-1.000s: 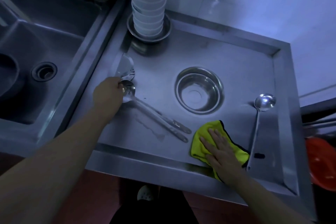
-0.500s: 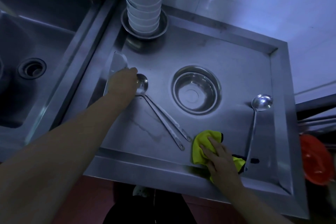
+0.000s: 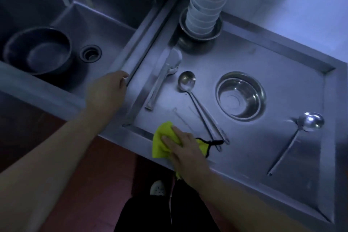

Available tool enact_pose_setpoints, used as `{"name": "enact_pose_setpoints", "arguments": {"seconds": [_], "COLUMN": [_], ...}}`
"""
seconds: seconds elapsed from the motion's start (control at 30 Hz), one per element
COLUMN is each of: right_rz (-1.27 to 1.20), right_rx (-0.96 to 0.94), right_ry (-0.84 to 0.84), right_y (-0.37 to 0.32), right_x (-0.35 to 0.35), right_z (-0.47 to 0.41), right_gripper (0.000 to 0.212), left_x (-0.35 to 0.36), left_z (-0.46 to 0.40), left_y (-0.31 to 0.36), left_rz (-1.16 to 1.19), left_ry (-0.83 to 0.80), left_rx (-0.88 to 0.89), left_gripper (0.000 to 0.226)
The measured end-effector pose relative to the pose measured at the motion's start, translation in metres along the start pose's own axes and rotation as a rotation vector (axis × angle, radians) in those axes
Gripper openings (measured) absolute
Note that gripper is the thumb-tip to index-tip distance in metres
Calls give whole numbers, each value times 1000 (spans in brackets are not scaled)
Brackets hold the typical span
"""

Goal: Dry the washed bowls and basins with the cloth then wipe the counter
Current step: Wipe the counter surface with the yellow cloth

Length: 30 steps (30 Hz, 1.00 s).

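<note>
Here, the fingers [image 3: 170,140] of the right hand [image 3: 185,149] lie straight and spread, pressing flat on a bright yellow cloth with a black trim [image 3: 160,144] at the near edge of the recessed stainless-steel worktop [image 3: 263,58], close to its near-left corner; part of the cloth hangs over that front lip. The left hand [image 3: 105,94] rests on the raised steel ridge between the sink and the worktop, its fingers curled over the ridge's edge, gripping nothing loose. Just beside the cloth, the black trim touches the handle ends of two long-handled steel ladles [image 3: 190,88], which lie together slantwise, their bowls pointing toward the far-left part of the worktop. Left of them, along the left edge, lies a flat steel spatula [image 3: 162,79], its blade toward the far side. A round shiny steel basin [image 3: 241,96] sits upright in the middle of the worktop, well apart from the cloth. Near the right edge another steel ladle [image 3: 308,122] lies with its bowl up and its handle running toward the near edge. In the far-left corner a tall stack of white bowls [image 3: 207,5] stands in a shallow steel dish [image 3: 216,34]. Beyond the ridge, the deep steel sink [image 3: 113,30] holds a dark round metal pot [image 3: 37,51] beside the drain [image 3: 90,53], and several small cups or jars, too dim to tell apart, line its far rim. Below the worktop's front edge show dark trousers and one light shoe [image 3: 157,187] on a reddish floor.
</note>
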State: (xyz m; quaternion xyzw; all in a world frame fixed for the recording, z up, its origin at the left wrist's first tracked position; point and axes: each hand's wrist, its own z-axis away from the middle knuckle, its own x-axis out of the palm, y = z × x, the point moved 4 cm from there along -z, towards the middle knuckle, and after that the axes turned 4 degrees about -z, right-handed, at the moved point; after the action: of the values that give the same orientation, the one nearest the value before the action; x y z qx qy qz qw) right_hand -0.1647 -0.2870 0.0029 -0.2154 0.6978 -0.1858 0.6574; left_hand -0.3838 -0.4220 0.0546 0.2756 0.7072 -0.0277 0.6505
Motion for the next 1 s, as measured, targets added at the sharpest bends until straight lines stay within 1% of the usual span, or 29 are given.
{"name": "enact_pose_setpoints", "arguments": {"seconds": [0.03,0.07,0.17,0.27,0.37,0.47,0.63,0.73,0.9,1.0], "right_rz": [6,42,97,113,123,95,102,96,101,81], "right_rx": [2,-5,-59,-94,-98,-108,-46,44,205,269], "right_ry": [-148,-231,-235,-236,-236,-272,-287,-298,-263,-227], "right_y": [-9,-17,-37,-50,-52,-42,-6,21,62,80], "right_x": [22,40,73,89,91,81,47,24,-16,-41], "right_z": [-9,-17,-52,-79,-76,-54,7,53,131,171], "right_gripper": [46,51,56,58,58,56,56,55,53,51], "left_x": [-5,-10,-16,-17,-14,-11,2,18,53,73], "left_z": [8,17,44,68,85,96,110,118,125,128], "left_y": [-10,-19,-45,-57,-58,-48,-7,31,103,147], "left_rz": [-7,-13,-6,1,3,5,29,78,133,137], "left_ry": [17,32,41,43,16,-29,-100,-147,-275,-309], "left_rx": [-18,-32,-94,-163,-209,-209,-130,-77,67,166], "left_gripper": [27,26,24,23,24,26,27,26,29,30]}}
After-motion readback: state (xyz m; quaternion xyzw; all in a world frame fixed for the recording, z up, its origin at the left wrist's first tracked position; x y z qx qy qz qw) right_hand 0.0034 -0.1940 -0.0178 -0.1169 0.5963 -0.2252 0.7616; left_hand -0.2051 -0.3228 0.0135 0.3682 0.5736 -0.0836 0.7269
